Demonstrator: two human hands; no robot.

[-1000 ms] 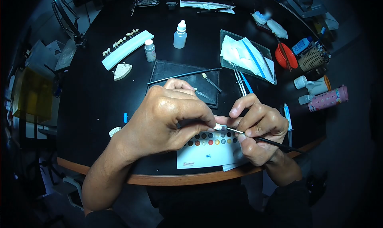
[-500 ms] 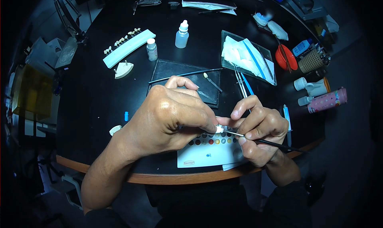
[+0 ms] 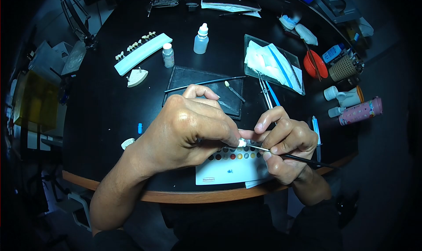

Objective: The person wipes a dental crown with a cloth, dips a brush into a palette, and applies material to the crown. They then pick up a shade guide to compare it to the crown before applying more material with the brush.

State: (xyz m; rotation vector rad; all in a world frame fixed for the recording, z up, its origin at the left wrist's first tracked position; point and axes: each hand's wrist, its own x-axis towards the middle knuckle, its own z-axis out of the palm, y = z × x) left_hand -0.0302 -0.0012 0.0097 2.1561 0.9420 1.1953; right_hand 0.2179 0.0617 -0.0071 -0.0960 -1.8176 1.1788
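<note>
The left hand (image 3: 189, 128) is curling over the near middle of the black table (image 3: 101, 114), its thumb and fingertips pressing together on a small white tooth piece (image 3: 241, 142). The right hand (image 3: 288, 147) is pinching a thin black-handled brush (image 3: 290, 155) between thumb and forefinger, and the brush tip is touching the tooth piece from the right. Both hands are hovering just above a white palette (image 3: 233, 165) with rows of coloured dots, which is lying at the near edge of the table and is partly hidden by the hands.

Just beyond the left hand, a black mat (image 3: 193, 77) is lying flat with a second long brush (image 3: 204, 82) across its far part and a short tool with a pale tip (image 3: 233, 90) on its right part. Farther off, two small dropper bottles (image 3: 201, 38) are standing upright, well apart from the hands. To the far left, a pale blue strip carrying a row of teeth (image 3: 140, 53) is lying at an angle, with a small white fan-shaped holder (image 3: 136, 77) nearer. A glass slab with white tissue (image 3: 268, 62) is sitting to the far right of the mat, and metal tweezers (image 3: 264, 90) are reaching from it toward the right hand. A syringe (image 3: 317, 132) is lying just right of the right hand. A pink patterned tube (image 3: 361, 111) is lying at the right edge.
</note>
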